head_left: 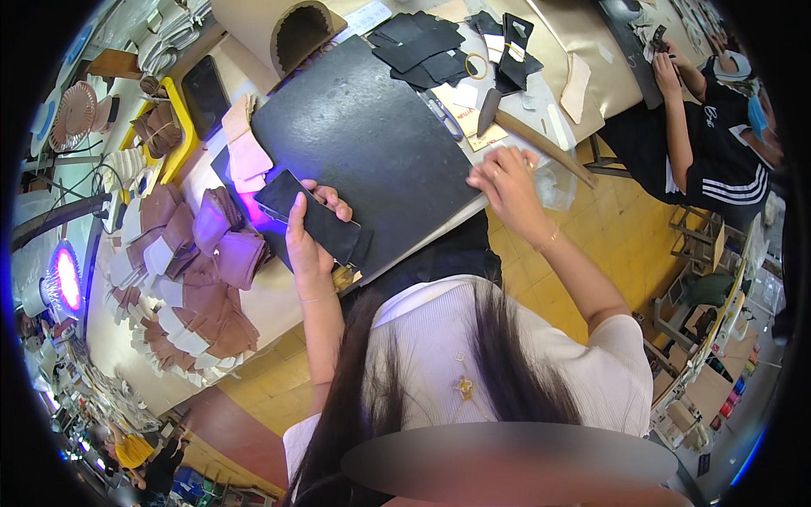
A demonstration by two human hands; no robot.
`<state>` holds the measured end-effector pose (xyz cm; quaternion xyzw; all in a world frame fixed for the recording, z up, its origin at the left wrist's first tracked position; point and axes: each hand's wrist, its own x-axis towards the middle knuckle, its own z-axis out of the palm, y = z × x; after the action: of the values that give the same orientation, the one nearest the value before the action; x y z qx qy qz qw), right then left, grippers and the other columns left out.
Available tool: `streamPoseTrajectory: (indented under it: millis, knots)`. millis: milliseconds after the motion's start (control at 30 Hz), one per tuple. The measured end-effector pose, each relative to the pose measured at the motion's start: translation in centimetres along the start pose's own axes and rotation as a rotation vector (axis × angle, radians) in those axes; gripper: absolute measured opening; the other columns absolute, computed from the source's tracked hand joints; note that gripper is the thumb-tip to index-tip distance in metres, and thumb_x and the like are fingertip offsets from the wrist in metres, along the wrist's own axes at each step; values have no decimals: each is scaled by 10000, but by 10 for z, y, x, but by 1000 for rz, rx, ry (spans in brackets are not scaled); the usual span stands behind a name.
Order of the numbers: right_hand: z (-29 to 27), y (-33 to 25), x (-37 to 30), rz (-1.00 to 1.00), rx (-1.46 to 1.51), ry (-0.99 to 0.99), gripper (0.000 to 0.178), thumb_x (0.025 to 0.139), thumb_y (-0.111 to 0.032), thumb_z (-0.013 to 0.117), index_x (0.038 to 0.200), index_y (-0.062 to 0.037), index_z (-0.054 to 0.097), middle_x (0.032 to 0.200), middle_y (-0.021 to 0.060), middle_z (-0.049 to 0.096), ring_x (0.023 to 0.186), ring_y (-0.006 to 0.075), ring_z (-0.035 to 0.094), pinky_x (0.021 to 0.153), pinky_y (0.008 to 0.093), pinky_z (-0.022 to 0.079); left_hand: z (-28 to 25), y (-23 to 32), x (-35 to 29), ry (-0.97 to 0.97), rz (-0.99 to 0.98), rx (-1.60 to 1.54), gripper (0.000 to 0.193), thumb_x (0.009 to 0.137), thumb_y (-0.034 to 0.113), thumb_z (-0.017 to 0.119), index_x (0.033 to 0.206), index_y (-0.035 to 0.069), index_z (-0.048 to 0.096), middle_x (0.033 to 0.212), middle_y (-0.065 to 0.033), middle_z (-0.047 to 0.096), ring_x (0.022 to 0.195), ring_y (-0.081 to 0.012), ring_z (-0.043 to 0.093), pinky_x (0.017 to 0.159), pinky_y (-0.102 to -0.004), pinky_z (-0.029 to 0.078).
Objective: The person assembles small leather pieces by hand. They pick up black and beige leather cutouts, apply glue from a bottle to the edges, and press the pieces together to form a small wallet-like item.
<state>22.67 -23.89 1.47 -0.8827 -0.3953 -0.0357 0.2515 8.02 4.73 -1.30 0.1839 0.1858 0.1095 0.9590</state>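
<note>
My left hand [310, 245] is closed round a flat black leather piece [285, 196], thumb on top and fingers at its far edge. The piece is tilted over the near left part of a dark work board [363, 118]. A narrow black flap shows at its right end. Off the board's right edge, my right hand [509, 188] is raised with curled fingers and pinched tips. Anything between them is too small to make out. Closest to that hand lies a hammer [541, 142] with a wooden handle and dark head.
Stacked brown leather pieces [215, 291] and pink pieces [245, 144] lie left, near a glowing lamp [66, 279]. A yellow tray [179, 127] and phone [205, 95] sit farther back. Black leather pieces [422, 51] are piled at the far edge. Another person [701, 127] works at right.
</note>
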Motion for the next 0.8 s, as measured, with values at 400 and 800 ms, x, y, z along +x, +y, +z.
streamPoseTrajectory:
  millis: [400,800]
  knots:
    - [-2,28,13,212,-55,304,128,874,-101,648,942,-48,554,890,96,552,883,247,557,827,402,355,-1,1,0,-14,-12,-42,264,999,256,545,1179,65,518,924,-144,530,785,-249,507,735,-374,439]
    - [-81,115,-151,993,38,644,341,1049,-342,465,985,-14,531,800,94,631,719,157,600,700,299,487,-2,4,1,-162,-13,42,327,1028,343,473,1185,58,505,869,-141,561,640,-202,516,613,-339,409]
